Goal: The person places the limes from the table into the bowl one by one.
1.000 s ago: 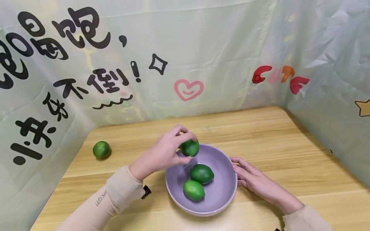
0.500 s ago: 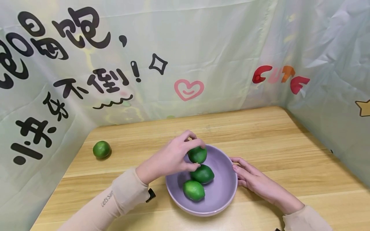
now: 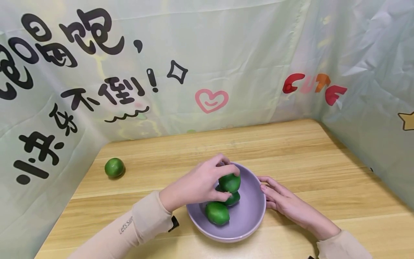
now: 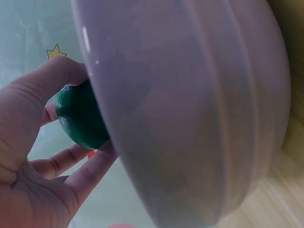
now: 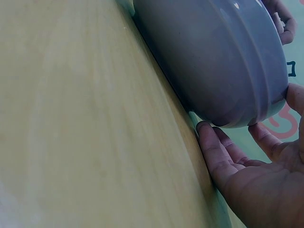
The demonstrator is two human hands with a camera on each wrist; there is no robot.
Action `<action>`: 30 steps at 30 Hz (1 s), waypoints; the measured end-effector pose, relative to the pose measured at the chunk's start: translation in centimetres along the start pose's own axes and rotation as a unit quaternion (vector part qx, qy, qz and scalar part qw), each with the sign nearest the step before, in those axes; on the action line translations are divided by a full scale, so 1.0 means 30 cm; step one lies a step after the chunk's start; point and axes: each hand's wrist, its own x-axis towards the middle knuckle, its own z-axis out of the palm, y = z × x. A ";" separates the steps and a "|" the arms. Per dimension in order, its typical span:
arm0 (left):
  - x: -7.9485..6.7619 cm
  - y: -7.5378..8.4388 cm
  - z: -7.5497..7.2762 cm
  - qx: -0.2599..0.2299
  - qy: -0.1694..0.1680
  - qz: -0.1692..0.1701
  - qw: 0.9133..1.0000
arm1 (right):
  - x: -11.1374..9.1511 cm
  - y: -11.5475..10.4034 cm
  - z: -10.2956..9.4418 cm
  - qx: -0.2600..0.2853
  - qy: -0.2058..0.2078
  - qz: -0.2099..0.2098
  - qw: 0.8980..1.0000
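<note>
My left hand (image 3: pixel 203 181) grips a dark green lime (image 3: pixel 230 183) between thumb and fingers, inside the mouth of a purple bowl (image 3: pixel 248 212). Below it, a second dark lime (image 3: pixel 233 199) is partly covered by the held lime and the thumb. A brighter green lime (image 3: pixel 217 213) lies beside that one on the bowl's bottom. The left wrist view shows the held lime (image 4: pixel 80 116) partly behind the bowl's wall. At the bowl's right side, my right hand (image 3: pixel 284 201) rests its fingertips (image 5: pixel 204 127) against the outer wall, fingers extended.
Another lime (image 3: pixel 114 167) sits by itself at the left of the wooden table (image 3: pixel 323 172). Pale printed cloth (image 3: pixel 245 72) hangs behind and along both sides of the table.
My left hand has carried its lime rightward and toward the front, from the bowl's back left rim to above the dark lime. The right hand and bowl stay in place.
</note>
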 end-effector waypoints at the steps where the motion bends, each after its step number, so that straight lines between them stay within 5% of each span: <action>1: 0.001 0.002 0.004 0.001 0.000 0.003 1.000 | 0.000 0.000 -0.001 0.000 -0.001 0.000 1.000; 30: 0.042 0.052 0.059 0.031 -0.047 0.054 0.997 | -0.003 -0.002 -0.005 0.007 -0.009 -0.006 1.000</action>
